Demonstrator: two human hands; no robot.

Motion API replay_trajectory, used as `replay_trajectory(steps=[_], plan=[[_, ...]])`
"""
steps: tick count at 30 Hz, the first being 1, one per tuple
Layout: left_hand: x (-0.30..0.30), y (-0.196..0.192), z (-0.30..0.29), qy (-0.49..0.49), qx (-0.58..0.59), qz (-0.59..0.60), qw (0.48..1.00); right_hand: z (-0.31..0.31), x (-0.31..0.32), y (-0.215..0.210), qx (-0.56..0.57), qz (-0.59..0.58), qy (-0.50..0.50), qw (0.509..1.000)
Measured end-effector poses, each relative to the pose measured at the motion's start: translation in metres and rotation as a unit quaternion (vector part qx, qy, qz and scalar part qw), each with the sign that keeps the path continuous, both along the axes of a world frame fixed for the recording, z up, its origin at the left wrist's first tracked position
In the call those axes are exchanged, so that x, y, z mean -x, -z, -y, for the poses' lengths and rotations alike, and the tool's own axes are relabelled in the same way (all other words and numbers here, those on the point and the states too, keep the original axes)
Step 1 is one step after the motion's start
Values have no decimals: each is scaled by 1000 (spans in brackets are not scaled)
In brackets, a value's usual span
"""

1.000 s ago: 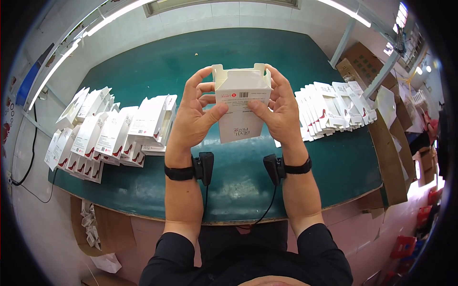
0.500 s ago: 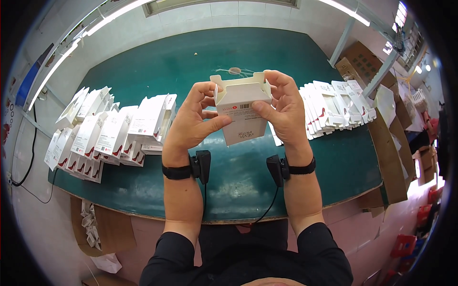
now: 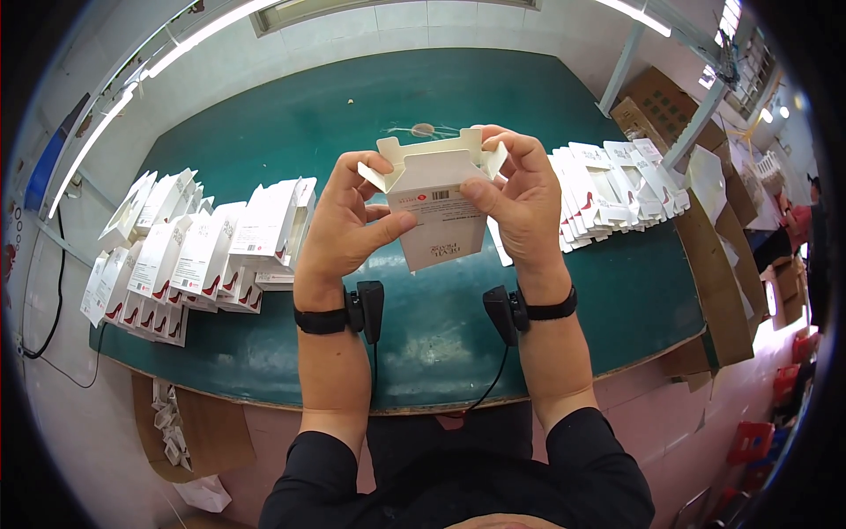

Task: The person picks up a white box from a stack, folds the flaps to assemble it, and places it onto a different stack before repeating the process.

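Note:
A white folding carton [image 3: 441, 216] with small print and a barcode is held up above the green table, its flaps spread at the top. My left hand [image 3: 357, 216] is closed on the carton's left side, thumb on the front panel and index finger at the left flap. On the other side my right hand [image 3: 520, 194] grips it, thumb over the front near the barcode and fingers behind the right flap. Each wrist wears a black strap with a small black device. Inside the carton I cannot see contents.
Folded-up white cartons [image 3: 207, 242] with red shoe prints are stacked at the left. A row of flattened cartons [image 3: 608, 189] lies at the right. A round tag with strings [image 3: 423, 130] rests behind the carton on the green table [image 3: 432, 344]. Brown cardboard boxes [image 3: 718, 273] stand beyond the right edge.
The left and right flaps at the carton's top have swung outward, under my fingers. The carton and both hands have shifted slightly left in view.

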State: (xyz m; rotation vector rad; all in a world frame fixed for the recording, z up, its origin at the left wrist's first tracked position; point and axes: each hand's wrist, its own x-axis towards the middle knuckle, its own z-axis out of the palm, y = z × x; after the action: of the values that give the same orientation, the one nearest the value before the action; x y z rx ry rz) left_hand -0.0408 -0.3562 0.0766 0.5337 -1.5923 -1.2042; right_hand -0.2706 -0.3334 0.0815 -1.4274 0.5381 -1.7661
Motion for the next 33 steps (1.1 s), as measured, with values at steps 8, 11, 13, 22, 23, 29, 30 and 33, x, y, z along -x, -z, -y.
replay_trajectory(steps=[8, 11, 13, 22, 23, 29, 30, 33], plan=[[9, -1, 0, -8, 52, -45, 998, 2, 3, 1, 0, 24, 3, 1000], [10, -1, 1, -9, 71, -65, 995, 1, 2, 0, 1, 28, -1, 1000], [10, 0, 2, -9, 81, -74, 994, 0, 3, -1, 0, 29, -3, 1000], [7, -2, -7, -29, 133, -22, 990, 1, 3, 1, -1, -18, 13, 1000], [6, -3, -9, -37, 136, 3, 990, 2, 2, 2, 0, -24, 14, 1000], [-2, -8, -14, -54, 150, 134, 978, 3, 1, 4, 5, -68, 37, 997], [-2, -8, -15, -56, 143, 125, 980, 2, 1, 5, 4, -70, 37, 997], [-1, -7, -15, -60, 128, 105, 984, 2, 0, 6, 4, -75, 37, 997]])
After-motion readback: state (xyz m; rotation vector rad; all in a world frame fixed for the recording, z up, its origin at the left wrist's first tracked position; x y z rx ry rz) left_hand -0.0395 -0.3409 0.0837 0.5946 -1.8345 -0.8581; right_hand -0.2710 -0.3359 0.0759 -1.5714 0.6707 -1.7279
